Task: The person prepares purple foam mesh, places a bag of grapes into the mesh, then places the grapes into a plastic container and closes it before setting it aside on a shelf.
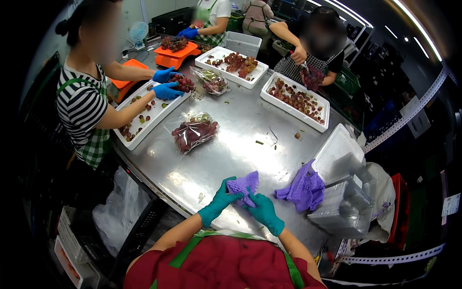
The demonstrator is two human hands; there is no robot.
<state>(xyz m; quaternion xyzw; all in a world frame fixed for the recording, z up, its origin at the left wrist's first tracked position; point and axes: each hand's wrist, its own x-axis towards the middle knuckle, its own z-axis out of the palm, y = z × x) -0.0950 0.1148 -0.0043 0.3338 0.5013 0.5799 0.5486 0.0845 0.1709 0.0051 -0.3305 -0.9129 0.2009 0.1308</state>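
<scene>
A small purple cloth with a ribbed, crinkled texture (248, 182) is held over the near edge of the metal table. My left hand (219, 201), in a green glove, grips its left side with closed fingers. From the right, my right hand (264, 212), gloved the same way, pinches its lower edge. A crumpled pile of the same purple cloth (308, 188) lies on the table to the right of my hands. Farther off, a clear bag of red grapes (195, 134) rests on the tabletop.
Stacked clear plastic boxes (344, 204) stand at the right edge beside a white foam tray (339, 147). White trays of loose grapes (298, 102) line the far side. A co-worker in blue gloves (168, 90) holds grapes at left; another handles a bunch (313, 78). An orange scale (177, 54) stands behind.
</scene>
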